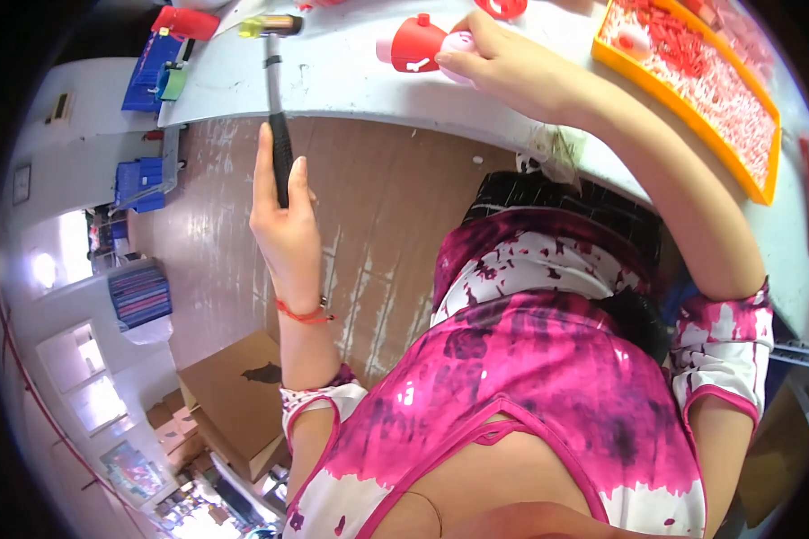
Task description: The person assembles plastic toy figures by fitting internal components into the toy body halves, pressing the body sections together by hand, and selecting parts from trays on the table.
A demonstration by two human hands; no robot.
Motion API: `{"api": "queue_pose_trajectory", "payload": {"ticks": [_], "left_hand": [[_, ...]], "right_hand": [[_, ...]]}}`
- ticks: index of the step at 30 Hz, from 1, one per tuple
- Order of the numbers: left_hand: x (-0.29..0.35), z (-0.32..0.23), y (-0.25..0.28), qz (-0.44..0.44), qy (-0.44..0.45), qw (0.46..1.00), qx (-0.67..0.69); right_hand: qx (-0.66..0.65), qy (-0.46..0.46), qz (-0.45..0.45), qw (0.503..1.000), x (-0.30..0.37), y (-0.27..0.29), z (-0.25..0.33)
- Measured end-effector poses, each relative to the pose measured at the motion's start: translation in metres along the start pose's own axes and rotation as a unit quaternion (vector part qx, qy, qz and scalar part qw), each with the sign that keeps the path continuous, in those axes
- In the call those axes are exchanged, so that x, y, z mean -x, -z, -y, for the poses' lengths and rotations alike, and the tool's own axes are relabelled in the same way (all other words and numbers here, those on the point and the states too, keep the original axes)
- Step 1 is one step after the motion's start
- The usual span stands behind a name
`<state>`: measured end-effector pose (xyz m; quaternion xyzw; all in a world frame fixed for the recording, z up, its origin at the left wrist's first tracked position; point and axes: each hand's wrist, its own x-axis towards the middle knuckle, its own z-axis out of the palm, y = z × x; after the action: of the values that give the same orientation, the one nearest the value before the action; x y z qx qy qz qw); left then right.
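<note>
My left hand (285, 225) is closed round the black grip of a small hammer (274, 85). The hammer points away from me, its metal shaft leading to a head with a yellow face at one end, over the far left of the white table (351, 94). My right hand (503, 67) pinches the pale pink end of a red and pink plastic toy part (418, 47) at the table. That part has a rounded red body with a small knob and a white mark on its side. The hammer head is well apart from it.
An orange tray (683, 110) of small pink and red plastic pieces stands on the right. Another red piece (502, 7) lies at the far edge of view. Blue bins (153, 76) are at the left, and a cardboard box (234, 386) sits on the floor.
</note>
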<state>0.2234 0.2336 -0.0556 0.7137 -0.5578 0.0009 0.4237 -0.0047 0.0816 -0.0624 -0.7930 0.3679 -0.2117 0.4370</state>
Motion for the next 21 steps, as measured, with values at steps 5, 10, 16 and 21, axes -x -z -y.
{"api": "queue_pose_trajectory", "payload": {"ticks": [5, 10, 16, 21], "left_hand": [[-0.035, 0.022, -0.012, 0.138, 0.178, 0.951, 0.213], [-0.051, 0.03, -0.035, 0.172, 0.196, 0.943, 0.209], [-0.058, -0.057, -0.048, 0.111, -0.209, 0.972, 0.001], [-0.042, -0.073, -0.071, 0.231, -0.328, 0.897, 0.185]], "right_hand": [[-0.305, -0.072, 0.046, 0.948, 0.022, 0.027, 0.008], [-0.443, -0.144, 0.065, 0.882, 0.04, 0.035, 0.0], [-0.416, -0.131, 0.075, 0.897, 0.057, 0.045, -0.015], [-0.321, -0.094, 0.138, 0.932, 0.07, 0.05, -0.014]]}}
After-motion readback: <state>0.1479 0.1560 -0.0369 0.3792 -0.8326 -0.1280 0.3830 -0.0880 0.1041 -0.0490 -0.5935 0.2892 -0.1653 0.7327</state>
